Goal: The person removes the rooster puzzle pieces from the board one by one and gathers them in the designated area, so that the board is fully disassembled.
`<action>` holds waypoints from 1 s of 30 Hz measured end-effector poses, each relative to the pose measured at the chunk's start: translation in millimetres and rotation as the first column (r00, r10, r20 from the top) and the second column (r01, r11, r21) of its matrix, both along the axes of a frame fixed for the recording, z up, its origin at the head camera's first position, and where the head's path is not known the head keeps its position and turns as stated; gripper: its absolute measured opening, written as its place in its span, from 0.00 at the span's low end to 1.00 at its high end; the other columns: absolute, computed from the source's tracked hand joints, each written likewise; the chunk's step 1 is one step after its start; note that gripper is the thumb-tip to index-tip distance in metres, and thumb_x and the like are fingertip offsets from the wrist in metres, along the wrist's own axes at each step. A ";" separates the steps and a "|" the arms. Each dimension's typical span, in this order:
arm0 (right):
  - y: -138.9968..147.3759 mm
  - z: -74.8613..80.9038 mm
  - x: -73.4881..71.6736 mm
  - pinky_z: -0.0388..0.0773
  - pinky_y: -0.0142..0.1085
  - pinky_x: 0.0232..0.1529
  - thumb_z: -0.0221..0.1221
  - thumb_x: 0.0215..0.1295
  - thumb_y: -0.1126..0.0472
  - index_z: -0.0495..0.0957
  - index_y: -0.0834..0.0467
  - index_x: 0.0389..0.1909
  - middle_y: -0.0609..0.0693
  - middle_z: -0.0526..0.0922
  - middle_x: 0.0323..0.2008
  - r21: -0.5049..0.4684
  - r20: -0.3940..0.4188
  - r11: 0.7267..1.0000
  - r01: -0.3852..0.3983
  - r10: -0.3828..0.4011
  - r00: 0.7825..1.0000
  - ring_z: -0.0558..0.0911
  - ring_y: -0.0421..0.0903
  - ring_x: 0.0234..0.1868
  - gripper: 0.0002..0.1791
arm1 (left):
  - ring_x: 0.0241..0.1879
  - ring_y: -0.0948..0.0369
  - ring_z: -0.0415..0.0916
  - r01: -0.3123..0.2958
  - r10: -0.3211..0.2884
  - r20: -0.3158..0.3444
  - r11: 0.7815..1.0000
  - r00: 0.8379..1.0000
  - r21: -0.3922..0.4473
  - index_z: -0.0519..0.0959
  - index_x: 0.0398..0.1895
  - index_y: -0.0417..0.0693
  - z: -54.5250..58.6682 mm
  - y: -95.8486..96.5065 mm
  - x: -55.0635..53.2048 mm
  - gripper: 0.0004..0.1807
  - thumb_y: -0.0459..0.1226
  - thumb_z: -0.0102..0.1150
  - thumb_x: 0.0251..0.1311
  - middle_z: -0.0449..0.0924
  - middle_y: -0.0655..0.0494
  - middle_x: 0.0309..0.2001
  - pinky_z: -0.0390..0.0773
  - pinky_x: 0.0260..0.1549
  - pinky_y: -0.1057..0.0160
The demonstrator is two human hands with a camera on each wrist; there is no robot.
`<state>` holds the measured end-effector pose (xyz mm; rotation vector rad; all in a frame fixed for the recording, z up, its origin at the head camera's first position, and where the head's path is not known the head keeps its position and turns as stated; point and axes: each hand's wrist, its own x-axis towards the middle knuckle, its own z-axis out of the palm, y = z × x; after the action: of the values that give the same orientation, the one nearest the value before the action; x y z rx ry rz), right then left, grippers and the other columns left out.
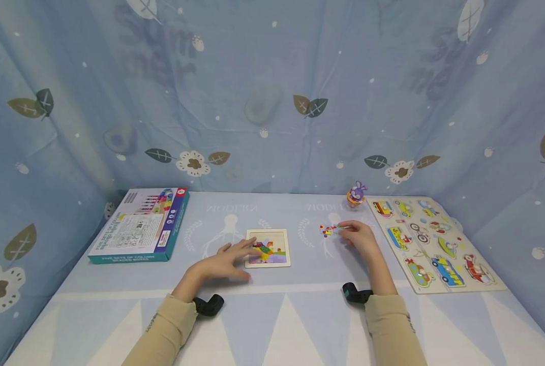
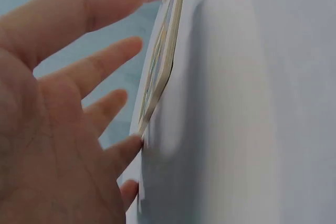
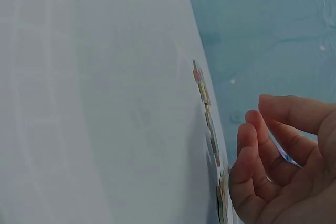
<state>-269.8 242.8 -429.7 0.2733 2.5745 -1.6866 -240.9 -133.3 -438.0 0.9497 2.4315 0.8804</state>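
A small wooden-framed jigsaw puzzle (image 1: pixel 279 233) with a colourful picture lies on the table. Over its left side my left hand (image 1: pixel 226 262) spreads its fingers, hiding part of the picture. In the left wrist view the puzzle frame (image 2: pixel 169 59) shows edge-on beside these fingers (image 2: pixel 107 66). Several small colourful puzzle pieces (image 1: pixel 328 231) lie close together to the right of the frame. My right hand (image 1: pixel 358 238) is at their right end, fingertips right by the pieces. The right wrist view shows its fingers (image 3: pixel 252 166) loosely bent beside the row of pieces (image 3: pixel 210 129), with nothing seen between the tips.
At the left stands a flat boxed toy set (image 1: pixel 137 223). A large wooden picture board (image 1: pixel 425 249) with vehicle shapes lies at the right. A purple rabbit figurine (image 1: pixel 356 194) stands at the back edge, before a blue patterned curtain (image 1: pixel 263 152).
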 end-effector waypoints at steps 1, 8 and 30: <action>-1.0 -0.3 0.0 0.72 0.30 0.25 0.56 0.61 0.65 0.73 0.68 0.51 0.46 0.75 0.28 -0.003 -0.002 1.000 0.000 0.000 1.000 0.74 0.39 0.25 0.18 | 0.70 0.42 0.34 -0.024 0.024 -0.008 1.000 1.000 -0.003 0.68 0.63 0.50 0.4 -1.0 -0.2 0.32 0.46 0.61 0.52 0.44 0.46 0.73 0.34 0.61 0.35; -4.7 -2.6 0.4 0.71 0.30 0.25 0.56 0.60 0.66 0.73 0.70 0.50 0.44 0.74 0.25 0.009 -0.018 1.000 -0.015 0.015 1.000 0.73 0.39 0.24 0.18 | 0.70 0.40 0.35 -0.157 0.150 -0.070 0.983 0.986 -0.099 0.69 0.63 0.52 2.8 -6.0 0.1 0.33 0.46 0.61 0.51 0.50 0.47 0.71 0.33 0.60 0.33; -26.4 0.0 0.3 0.69 0.31 0.26 0.57 0.61 0.66 0.74 0.68 0.49 0.47 0.78 0.28 -0.024 -0.028 0.996 -0.086 0.086 0.996 0.73 0.38 0.25 0.16 | 0.70 0.40 0.32 -0.151 0.147 -0.044 0.980 0.988 -0.126 0.68 0.63 0.51 5.1 -8.0 2.6 0.31 0.44 0.59 0.53 0.48 0.47 0.72 0.28 0.60 0.35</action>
<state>-269.5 216.4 -429.7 0.1378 2.5415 -1.7035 -238.2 -141.3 -432.9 0.7496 2.5808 0.7498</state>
